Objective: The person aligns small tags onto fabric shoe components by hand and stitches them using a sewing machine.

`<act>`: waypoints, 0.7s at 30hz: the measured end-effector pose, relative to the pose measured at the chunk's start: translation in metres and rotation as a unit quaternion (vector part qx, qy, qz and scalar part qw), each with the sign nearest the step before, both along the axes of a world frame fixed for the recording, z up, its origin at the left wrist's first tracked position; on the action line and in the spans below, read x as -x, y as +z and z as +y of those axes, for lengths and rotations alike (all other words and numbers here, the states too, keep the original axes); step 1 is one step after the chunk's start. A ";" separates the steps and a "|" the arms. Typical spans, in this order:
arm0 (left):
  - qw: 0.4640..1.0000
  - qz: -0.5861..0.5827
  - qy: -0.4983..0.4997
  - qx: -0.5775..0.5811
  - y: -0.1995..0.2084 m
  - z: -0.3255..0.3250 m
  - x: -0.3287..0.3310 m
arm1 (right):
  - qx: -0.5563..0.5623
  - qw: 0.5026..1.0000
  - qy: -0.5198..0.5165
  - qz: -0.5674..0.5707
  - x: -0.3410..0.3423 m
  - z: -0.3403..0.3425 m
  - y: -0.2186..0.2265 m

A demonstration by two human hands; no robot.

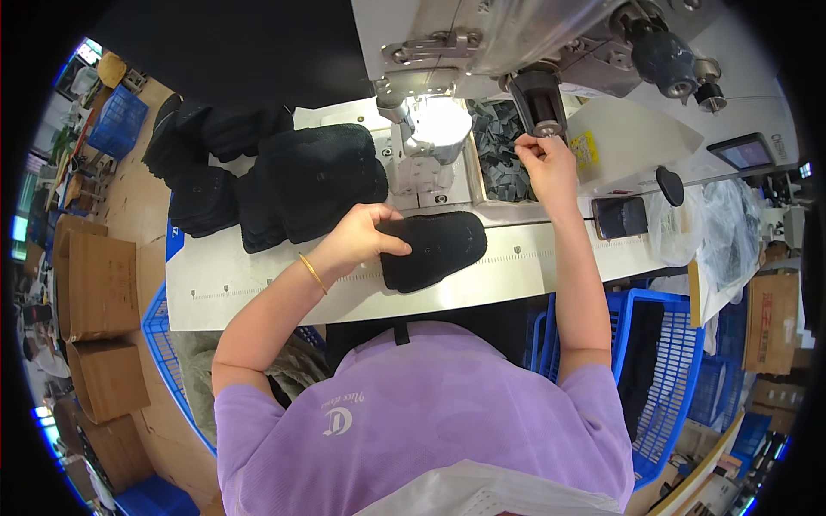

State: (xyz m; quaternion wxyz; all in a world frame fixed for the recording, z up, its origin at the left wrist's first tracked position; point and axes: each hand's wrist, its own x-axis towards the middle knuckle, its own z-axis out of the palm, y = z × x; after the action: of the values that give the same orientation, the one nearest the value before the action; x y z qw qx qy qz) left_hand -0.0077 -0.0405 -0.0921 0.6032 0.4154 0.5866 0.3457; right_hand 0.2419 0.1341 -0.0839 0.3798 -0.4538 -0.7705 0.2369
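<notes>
My left hand [363, 236] grips the left edge of a black padded fabric piece [439, 249] with one rounded end, thumb on top. The piece lies flat along the front of the white sewing table [344, 301]. Over the right edge of a tray of small dark grey tabs [503, 163], my right hand [551, 168] has thumb and forefinger pressed together; whatever is between them is too small to make out. The sewing machine [594, 73] stands just beyond, its lamp [439, 125] glowing white left of the tray.
Stacks of similar black pieces [318, 181] cover the table's left side. A phone [619, 218] and a clear plastic bag [675, 228] lie to the right. Blue baskets [671, 378] stand below the table on both sides, with cardboard boxes [101, 284] farther left.
</notes>
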 end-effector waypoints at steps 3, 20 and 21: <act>0.998 -0.041 0.041 -0.023 -0.006 -0.004 -0.006 | -0.068 0.996 -0.035 0.041 0.005 -0.011 0.007; 0.985 0.019 0.128 -0.114 -0.019 -0.030 -0.031 | 0.384 0.885 0.225 0.135 0.051 -0.120 -0.029; 0.985 0.014 0.125 -0.120 -0.010 -0.033 -0.031 | 0.367 0.895 0.216 0.134 0.050 -0.122 -0.023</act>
State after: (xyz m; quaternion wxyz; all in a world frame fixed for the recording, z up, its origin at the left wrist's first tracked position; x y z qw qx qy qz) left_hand 0.0229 -0.0733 -0.1025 0.4925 0.4129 0.5969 0.4802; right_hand 0.1922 0.0120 -0.1069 0.2255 -0.3473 -0.6493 0.6379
